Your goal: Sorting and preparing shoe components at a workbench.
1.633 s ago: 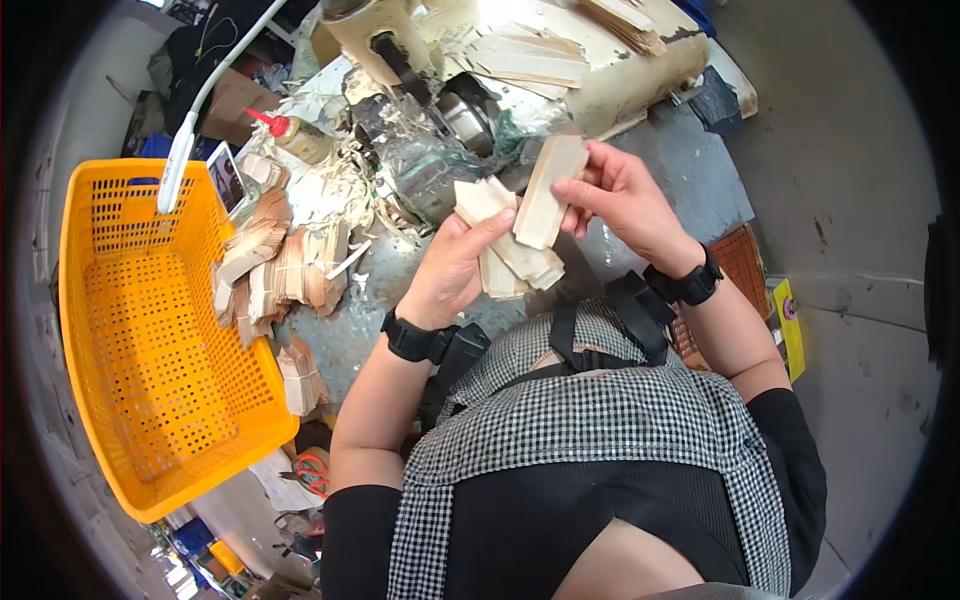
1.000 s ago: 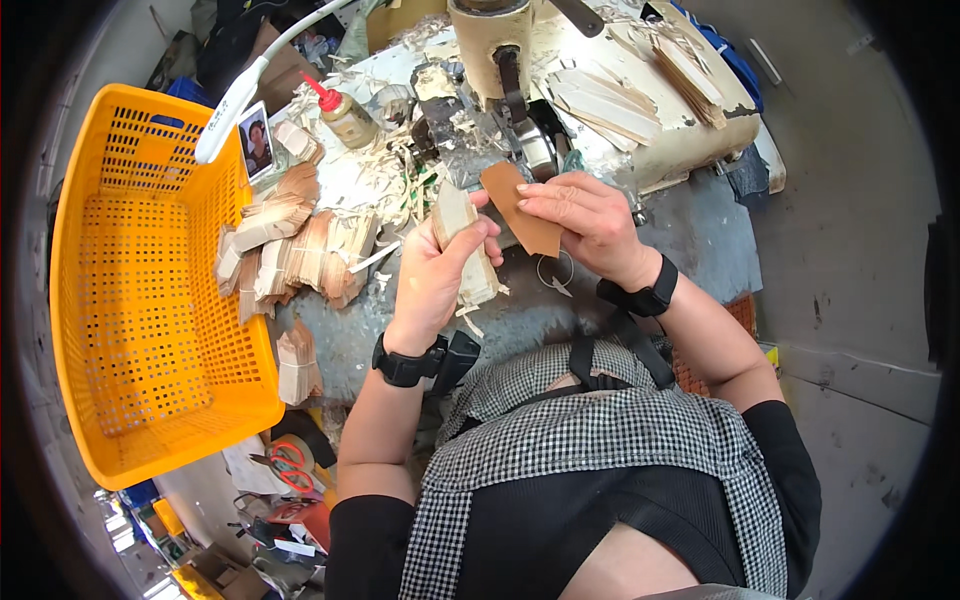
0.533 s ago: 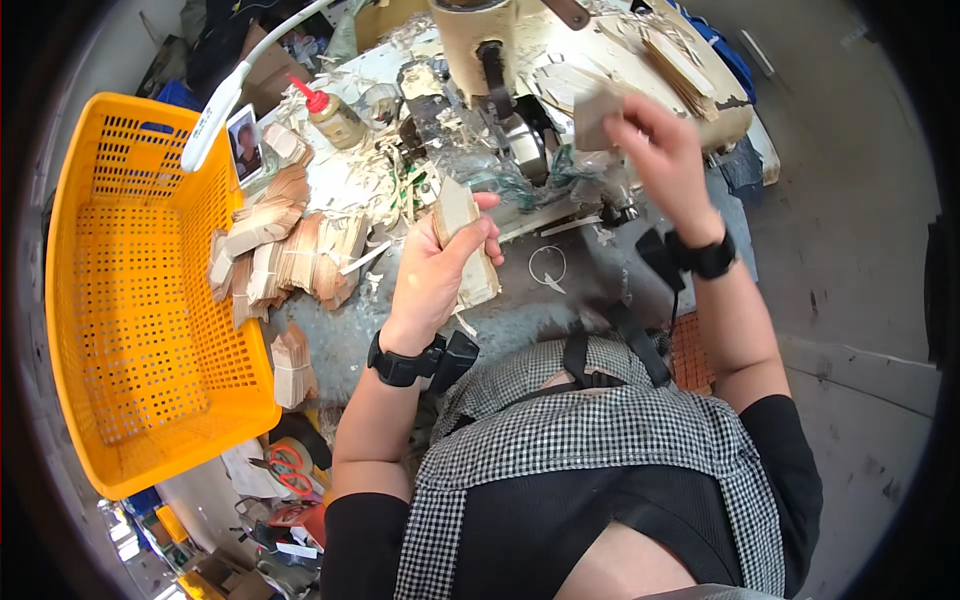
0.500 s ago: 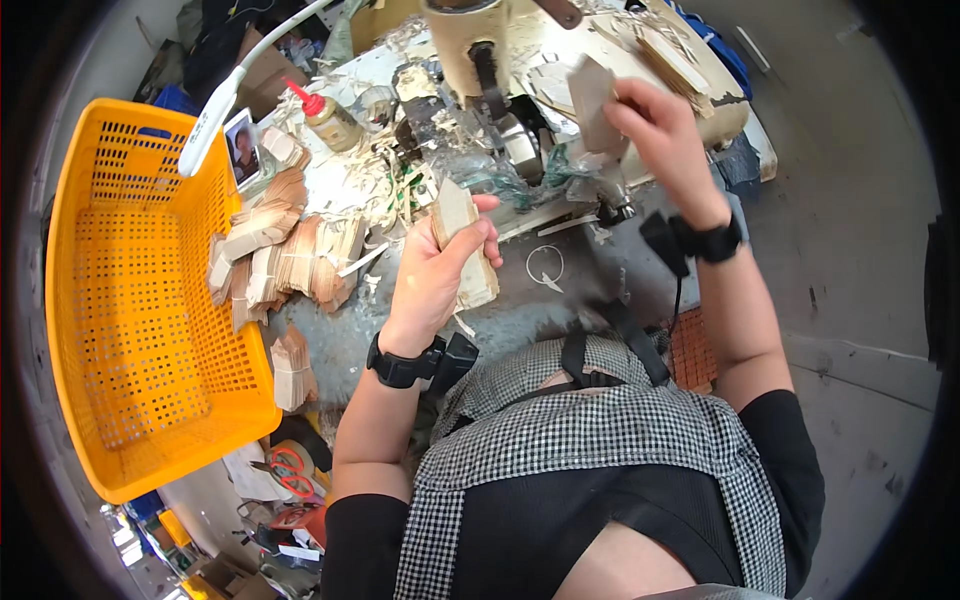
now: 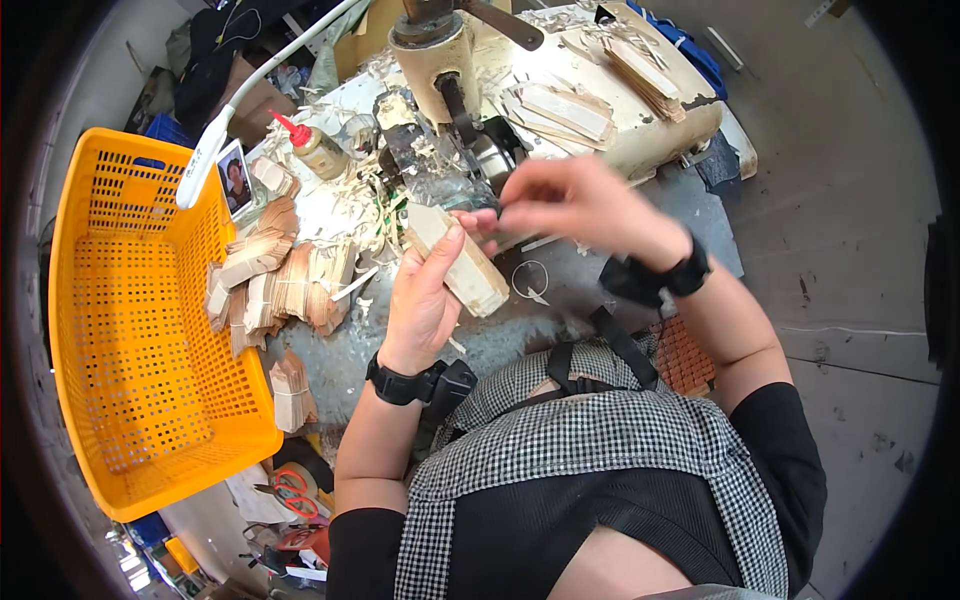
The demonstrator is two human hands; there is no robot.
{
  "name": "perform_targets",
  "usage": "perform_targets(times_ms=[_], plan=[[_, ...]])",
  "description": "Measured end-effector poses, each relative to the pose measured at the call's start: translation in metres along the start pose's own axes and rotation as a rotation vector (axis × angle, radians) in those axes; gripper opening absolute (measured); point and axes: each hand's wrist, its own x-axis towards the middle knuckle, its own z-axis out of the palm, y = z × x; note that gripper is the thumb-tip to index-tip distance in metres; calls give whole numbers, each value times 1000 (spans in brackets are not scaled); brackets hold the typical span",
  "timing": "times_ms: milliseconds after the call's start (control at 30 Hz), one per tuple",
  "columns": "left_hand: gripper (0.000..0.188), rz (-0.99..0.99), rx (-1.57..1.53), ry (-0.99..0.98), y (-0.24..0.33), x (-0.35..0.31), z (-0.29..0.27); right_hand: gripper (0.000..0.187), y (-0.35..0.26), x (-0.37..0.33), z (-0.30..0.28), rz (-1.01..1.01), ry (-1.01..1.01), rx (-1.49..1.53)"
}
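Observation:
My left hand (image 5: pixel 415 310) is closed round a small stack of pale, flat pieces (image 5: pixel 458 268), pointed at one end, perhaps leather or board. The thumb lies across the top one. My right hand (image 5: pixel 580 205) is beside the left fingertips, in front of the machine's metal foot. Motion smears its fingers, so I cannot make out anything in them. A cream bench machine (image 5: pixel 435 75), its exact kind unclear, stands just beyond both hands, surrounded by pale shavings (image 5: pixel 335 205). To the left lie several bundles of similar pointed pieces (image 5: pixel 290 285).
An orange plastic basket (image 5: pixel 70 340) stands at the left edge of the worktable (image 5: pixel 345 365). A bottle with a red nozzle (image 5: pixel 318 150) and a white lamp (image 5: pixel 205 155) are nearby. More flat pieces (image 5: pixel 565 115) lie right of the machine. Orange-handled scissors (image 5: pixel 292 492) sit lower left.
My right hand has come down and left from the machine's right side, and the flat piece it held up is out of sight. My left hand still holds its stack, now tilted more.

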Motion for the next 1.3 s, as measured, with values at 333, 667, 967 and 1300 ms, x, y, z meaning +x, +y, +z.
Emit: perform_targets(times_ms=[333,667,967,1300], plan=[[30,29,130,-38,-3,0,4,28,7,-12,55,84,3,588],[39,-25,14,-167,5,-12,-5,21,6,-19,41,233,-111,685],[22,97,207,39,-6,-13,-4,18,6,-26,57,12,180,273],[17,43,137,73,-1,-13,1,10,21,-25,52,137,150,546]])
